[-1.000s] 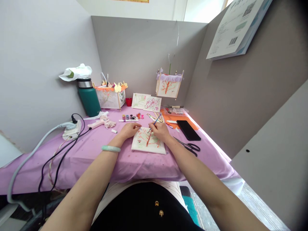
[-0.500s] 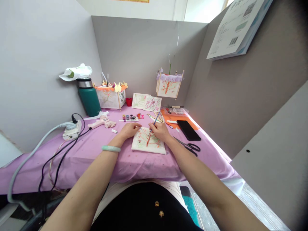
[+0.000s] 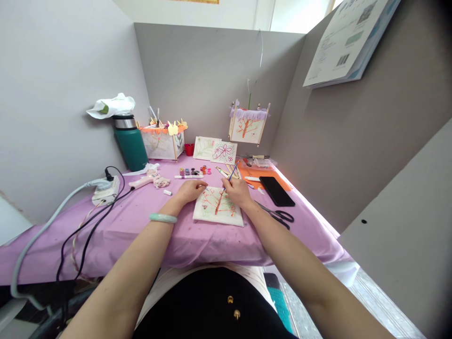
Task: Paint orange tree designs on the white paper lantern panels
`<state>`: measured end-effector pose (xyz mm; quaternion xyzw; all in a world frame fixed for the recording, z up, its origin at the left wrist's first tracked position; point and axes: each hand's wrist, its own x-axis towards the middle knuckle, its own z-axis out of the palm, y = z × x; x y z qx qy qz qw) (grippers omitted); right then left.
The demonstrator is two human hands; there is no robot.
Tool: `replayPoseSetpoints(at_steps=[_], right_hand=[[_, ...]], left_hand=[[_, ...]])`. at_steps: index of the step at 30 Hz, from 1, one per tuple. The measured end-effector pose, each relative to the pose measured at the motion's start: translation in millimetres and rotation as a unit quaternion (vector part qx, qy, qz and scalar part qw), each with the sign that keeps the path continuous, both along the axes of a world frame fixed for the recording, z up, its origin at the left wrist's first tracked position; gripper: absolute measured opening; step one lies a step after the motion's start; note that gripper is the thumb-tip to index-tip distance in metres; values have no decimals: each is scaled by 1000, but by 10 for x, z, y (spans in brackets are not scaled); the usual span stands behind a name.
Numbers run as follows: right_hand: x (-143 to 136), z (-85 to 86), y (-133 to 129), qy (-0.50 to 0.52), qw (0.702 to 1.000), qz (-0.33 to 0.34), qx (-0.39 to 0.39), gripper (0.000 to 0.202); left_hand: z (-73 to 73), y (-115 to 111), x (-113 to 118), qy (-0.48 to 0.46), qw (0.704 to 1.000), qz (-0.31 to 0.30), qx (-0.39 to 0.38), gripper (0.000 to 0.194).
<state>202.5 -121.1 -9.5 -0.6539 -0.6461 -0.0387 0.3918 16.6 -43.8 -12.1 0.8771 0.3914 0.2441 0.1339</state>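
Compared with a second ago, the person's right hand and its slim blue brush have shifted slightly rightward along the painted white sheet, while the left hand has stayed put. The right fingers are pinched round the brush, which slants up and rightward; the sheet lies on the table, between and just nearer than both sets of fingers. The left fingers, bent and close together, meet its far left corner; whether they grip it, I cannot tell. Beyond the fingers sit small paint pots; farther off, leftward, a paper box holds sticks and pens beside a red cup, its contents hidden.
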Motion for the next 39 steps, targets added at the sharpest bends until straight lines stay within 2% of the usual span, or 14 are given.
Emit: replayPoseSetpoints(at_steps=[5,19,25,39], right_hand=[[-9,3,0,2,1000,29,-12,43],[31,-41,47,-30,997,-64,16,42],[9,-5,20,-63,995,-75,1,43],[21,-6,14,-57,993,-104,-7,43]], left_hand=[[-1,1,0,-1,1000,4,-5,36],[23,-27,0,-2,1000,7,-7,35],[7,-8,-2,3,1000,3,3,36],[13,-20,-2,1,1000,5,5,35]])
